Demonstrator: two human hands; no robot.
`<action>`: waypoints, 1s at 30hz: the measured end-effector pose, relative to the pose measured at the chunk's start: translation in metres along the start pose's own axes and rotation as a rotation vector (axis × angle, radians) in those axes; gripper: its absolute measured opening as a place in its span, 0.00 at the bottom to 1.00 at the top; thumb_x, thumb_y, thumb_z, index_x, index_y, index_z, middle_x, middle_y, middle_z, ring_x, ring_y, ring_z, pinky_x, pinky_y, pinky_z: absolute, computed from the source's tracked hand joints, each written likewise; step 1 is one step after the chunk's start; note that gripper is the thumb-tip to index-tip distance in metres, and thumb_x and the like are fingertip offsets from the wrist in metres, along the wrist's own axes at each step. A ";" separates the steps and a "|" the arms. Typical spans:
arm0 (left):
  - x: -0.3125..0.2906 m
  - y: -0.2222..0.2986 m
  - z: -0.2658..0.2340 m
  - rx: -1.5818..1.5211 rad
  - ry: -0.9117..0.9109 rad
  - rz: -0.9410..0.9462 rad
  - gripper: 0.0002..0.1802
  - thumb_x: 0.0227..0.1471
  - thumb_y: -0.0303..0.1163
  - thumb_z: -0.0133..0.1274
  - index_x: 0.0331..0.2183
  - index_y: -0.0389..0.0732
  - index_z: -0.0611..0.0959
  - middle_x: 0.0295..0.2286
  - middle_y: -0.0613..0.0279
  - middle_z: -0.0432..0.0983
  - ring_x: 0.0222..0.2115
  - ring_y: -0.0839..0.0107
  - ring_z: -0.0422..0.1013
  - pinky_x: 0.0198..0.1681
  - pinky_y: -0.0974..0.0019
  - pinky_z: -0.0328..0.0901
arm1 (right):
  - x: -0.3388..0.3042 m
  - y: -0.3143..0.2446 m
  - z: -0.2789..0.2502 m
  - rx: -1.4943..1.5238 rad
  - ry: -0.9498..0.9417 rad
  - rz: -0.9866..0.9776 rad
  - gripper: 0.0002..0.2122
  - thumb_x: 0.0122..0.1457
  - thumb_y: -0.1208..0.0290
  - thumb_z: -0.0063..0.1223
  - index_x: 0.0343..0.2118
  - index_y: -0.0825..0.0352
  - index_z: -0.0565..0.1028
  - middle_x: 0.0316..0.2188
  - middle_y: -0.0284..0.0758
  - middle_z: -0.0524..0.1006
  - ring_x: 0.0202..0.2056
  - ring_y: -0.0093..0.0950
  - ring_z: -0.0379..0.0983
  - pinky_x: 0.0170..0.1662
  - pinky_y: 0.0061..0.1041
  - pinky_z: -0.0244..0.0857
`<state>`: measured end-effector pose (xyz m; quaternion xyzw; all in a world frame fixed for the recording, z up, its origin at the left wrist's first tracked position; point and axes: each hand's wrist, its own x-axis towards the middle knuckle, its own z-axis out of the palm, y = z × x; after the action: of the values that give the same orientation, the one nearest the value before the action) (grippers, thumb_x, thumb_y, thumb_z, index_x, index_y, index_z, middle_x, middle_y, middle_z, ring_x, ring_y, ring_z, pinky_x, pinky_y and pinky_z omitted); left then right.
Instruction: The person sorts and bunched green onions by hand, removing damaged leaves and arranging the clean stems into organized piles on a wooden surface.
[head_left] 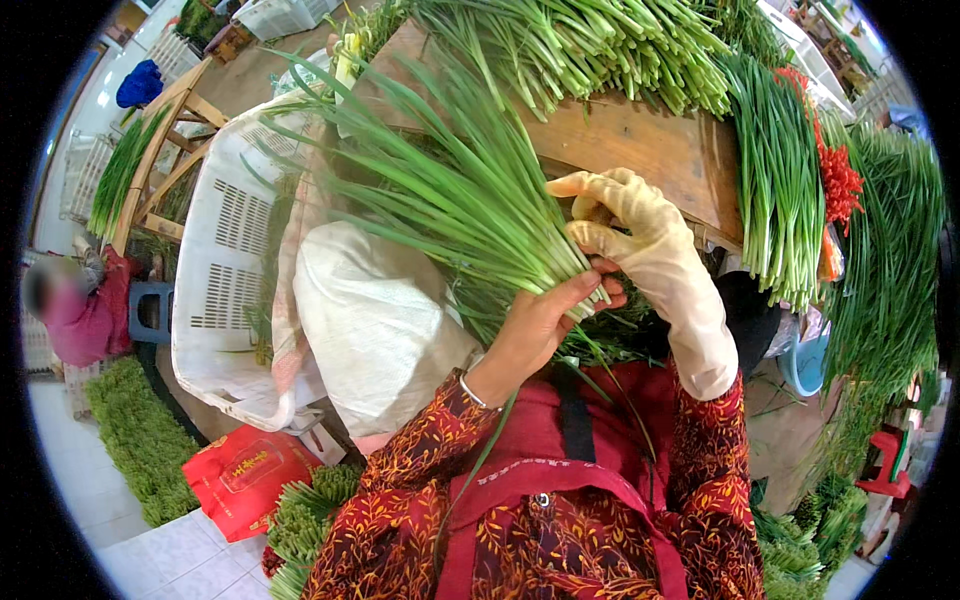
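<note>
My bare left hand (540,328) is closed around the pale stem ends of a bunch of garlic chives (490,200). The long green leaves fan out up and to the left, over a white cloth (365,315). My right hand (632,218), in a cream rubber glove, is beside the stems with thumb and forefinger apart and the other fingers curled. Nothing shows between its fingers. A few loose leaves hang below my left hand across my red apron (610,420).
A wooden table (640,150) bears piled chives (610,50). More chives (785,180) lie at its right beside red ties (838,175). A white crate (225,270) stands left, a red bag (245,480) below it. Another person (80,315) sits far left. A blue bucket (805,360) is right.
</note>
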<state>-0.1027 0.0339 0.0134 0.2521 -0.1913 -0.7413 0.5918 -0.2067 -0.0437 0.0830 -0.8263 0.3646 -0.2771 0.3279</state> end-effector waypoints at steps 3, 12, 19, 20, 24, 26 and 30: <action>-0.004 0.000 -0.006 0.022 -0.051 0.041 0.17 0.49 0.25 0.42 0.43 0.33 0.62 0.37 0.52 0.68 0.32 0.69 0.67 0.38 0.64 0.65 | 0.016 0.005 0.001 -0.092 -0.131 -0.047 0.12 0.43 0.75 0.54 0.34 0.61 0.73 0.24 0.34 0.71 0.25 0.29 0.68 0.30 0.24 0.63; -0.014 0.015 -0.017 0.096 -0.098 0.006 0.18 0.49 0.26 0.43 0.44 0.34 0.62 0.36 0.55 0.69 0.30 0.71 0.67 0.36 0.67 0.64 | 0.037 0.003 0.011 -0.104 0.171 -0.302 0.05 0.43 0.69 0.56 0.24 0.61 0.73 0.21 0.30 0.72 0.26 0.25 0.70 0.31 0.21 0.63; -0.021 0.015 -0.034 -0.075 -0.069 0.013 0.18 0.47 0.24 0.45 0.43 0.37 0.65 0.37 0.54 0.69 0.36 0.64 0.68 0.39 0.58 0.64 | -0.008 -0.017 -0.053 0.461 0.188 0.276 0.06 0.46 0.67 0.54 0.27 0.61 0.73 0.24 0.26 0.73 0.24 0.18 0.67 0.26 0.15 0.61; -0.024 0.016 -0.040 -0.073 -0.084 0.042 0.19 0.47 0.25 0.46 0.43 0.37 0.65 0.37 0.53 0.69 0.38 0.63 0.67 0.41 0.57 0.64 | -0.021 -0.011 -0.049 0.400 -0.024 0.429 0.07 0.47 0.66 0.53 0.28 0.61 0.73 0.25 0.28 0.74 0.23 0.21 0.69 0.25 0.18 0.63; -0.015 0.013 -0.027 0.005 -0.162 0.148 0.20 0.46 0.25 0.46 0.44 0.37 0.65 0.41 0.51 0.66 0.44 0.60 0.63 0.46 0.55 0.60 | -0.080 0.033 -0.018 -0.707 -0.324 0.443 0.08 0.47 0.70 0.50 0.31 0.62 0.73 0.27 0.37 0.74 0.28 0.33 0.71 0.31 0.26 0.64; -0.016 0.018 -0.020 0.062 -0.137 0.142 0.21 0.44 0.28 0.49 0.43 0.36 0.66 0.48 0.50 0.58 0.48 0.60 0.57 0.50 0.56 0.55 | -0.071 0.009 -0.021 -0.333 -0.122 0.427 0.11 0.46 0.72 0.51 0.35 0.64 0.72 0.31 0.37 0.73 0.33 0.31 0.70 0.37 0.23 0.63; -0.016 0.024 -0.014 0.215 -0.105 0.210 0.16 0.41 0.30 0.51 0.36 0.39 0.71 0.52 0.55 0.52 0.53 0.62 0.50 0.53 0.60 0.48 | -0.056 -0.026 -0.008 0.238 -0.059 0.394 0.17 0.45 0.70 0.55 0.39 0.69 0.69 0.33 0.35 0.72 0.36 0.27 0.68 0.41 0.23 0.60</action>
<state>-0.0727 0.0441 0.0188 0.2535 -0.3256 -0.6627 0.6249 -0.2336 0.0109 0.0951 -0.7026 0.4739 -0.2242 0.4812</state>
